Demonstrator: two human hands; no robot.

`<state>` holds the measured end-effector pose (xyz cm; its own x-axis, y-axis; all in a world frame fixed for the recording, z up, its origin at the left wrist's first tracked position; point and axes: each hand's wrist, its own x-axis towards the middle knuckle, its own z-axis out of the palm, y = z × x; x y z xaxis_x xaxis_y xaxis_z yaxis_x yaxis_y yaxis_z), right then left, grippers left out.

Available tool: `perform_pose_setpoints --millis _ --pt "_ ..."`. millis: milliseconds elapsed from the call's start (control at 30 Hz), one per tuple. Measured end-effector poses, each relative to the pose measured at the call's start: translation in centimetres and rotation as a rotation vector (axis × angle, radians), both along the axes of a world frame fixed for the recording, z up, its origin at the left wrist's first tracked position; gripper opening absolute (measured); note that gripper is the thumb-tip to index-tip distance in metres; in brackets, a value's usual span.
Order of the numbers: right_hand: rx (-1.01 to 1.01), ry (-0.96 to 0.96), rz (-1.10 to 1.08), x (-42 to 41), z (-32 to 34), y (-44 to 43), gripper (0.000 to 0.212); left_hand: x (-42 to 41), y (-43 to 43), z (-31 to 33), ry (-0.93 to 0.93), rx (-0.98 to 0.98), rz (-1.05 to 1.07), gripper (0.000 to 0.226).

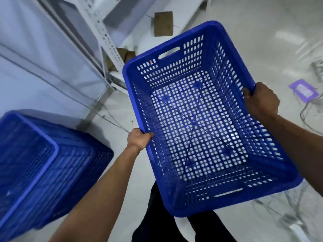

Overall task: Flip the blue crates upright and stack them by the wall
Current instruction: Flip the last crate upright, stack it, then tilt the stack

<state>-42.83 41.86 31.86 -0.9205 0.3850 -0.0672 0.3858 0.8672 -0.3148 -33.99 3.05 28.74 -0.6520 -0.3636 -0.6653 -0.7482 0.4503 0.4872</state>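
Both hands, left [139,139] and right [260,100], grip an upright blue crate [201,119] by its rim; next, lowering it onto the stack [40,154] near the wall.

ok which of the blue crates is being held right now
The crate in the middle, open side up: the left hand and right hand grip its long rims. The other crate, lower left, rests on the floor untouched.

We see a deep blue crate [201,119] with slotted walls and a round-holed floor, another blue crate [43,154], brown cardboard [163,23], and a purple-edged sheet [303,90] on the pale grey floor [244,32].
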Motion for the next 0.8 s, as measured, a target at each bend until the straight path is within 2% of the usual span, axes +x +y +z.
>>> perform_pose_setpoints --millis 233,333,567,667,800 --pt "0.002 0.022 0.215 1.1 5.7 -4.7 0.037 7.8 -2.1 5.0 0.068 -0.011 0.171 0.019" --pt "0.005 0.039 0.288 0.9 7.5 -8.0 0.039 10.8 -4.4 6.8 0.115 -0.039 0.241 0.026" --pt "-0.018 0.129 0.468 1.2 11.3 -18.3 0.044 17.7 -10.8 10.5 0.203 -0.101 0.387 0.032" --pt "-0.009 0.154 0.548 1.3 13.3 -23.2 0.047 20.5 -13.4 11.9 0.238 -0.133 0.436 0.025" --pt "0.005 0.184 0.656 1.6 15.9 -30.4 0.043 24.4 -16.8 13.7 0.274 -0.163 0.563 0.03"
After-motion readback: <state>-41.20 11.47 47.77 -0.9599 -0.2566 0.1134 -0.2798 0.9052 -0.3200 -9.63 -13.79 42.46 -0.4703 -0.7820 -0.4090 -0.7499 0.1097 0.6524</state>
